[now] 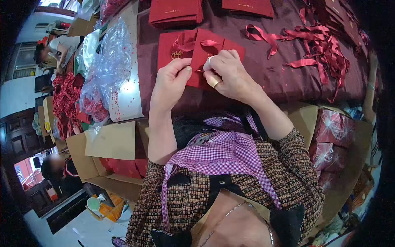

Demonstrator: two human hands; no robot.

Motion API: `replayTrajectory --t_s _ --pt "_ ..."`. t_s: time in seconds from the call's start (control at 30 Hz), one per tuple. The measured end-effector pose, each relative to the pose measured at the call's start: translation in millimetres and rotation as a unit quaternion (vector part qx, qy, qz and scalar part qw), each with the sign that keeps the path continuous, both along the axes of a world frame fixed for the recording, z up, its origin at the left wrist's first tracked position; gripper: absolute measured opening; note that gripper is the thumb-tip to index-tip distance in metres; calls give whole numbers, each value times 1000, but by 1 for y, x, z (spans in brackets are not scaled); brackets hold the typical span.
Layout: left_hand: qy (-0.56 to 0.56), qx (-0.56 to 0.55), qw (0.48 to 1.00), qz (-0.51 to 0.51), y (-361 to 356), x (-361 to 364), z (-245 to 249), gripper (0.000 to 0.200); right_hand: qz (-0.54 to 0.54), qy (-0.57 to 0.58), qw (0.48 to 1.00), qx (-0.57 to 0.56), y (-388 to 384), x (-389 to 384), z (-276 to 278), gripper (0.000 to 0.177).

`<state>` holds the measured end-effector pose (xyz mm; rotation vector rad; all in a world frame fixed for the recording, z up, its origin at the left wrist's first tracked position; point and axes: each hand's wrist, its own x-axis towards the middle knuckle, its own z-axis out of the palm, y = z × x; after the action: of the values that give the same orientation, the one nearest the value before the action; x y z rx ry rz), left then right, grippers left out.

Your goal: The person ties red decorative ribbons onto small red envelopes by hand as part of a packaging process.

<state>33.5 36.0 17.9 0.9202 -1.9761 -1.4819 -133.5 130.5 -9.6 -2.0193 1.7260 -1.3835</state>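
Note:
Two red folded paper pieces lie before me at the table's edge: the left red piece bears a gold emblem, and the right red piece overlaps it. A loop of red ribbon rises from the right piece. Over the left piece, my left hand is closed, thumb and forefinger pinched at the ribbon between my hands. My right hand, wearing a gold-coloured ring, is curled over the right piece and pinches the same ribbon. Its fingertips and part of the ribbon are hidden.
A heap of loose red ribbons lies on the dark red tablecloth. Stacked red pieces stand at the back. Cardboard boxes flank me; wrapped red packs fill the right one. Clear plastic lies left. Two people are farther left.

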Motion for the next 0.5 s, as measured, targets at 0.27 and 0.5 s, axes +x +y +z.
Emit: replayTrajectory --t_s 0.27,0.5 --pt "13 -38 998 -51 5 2 5 30 4 4 1000 18 -2 0 6 9" --pt "-28 -129 991 -18 19 -4 12 30 16 21 991 132 -7 -2 23 8"
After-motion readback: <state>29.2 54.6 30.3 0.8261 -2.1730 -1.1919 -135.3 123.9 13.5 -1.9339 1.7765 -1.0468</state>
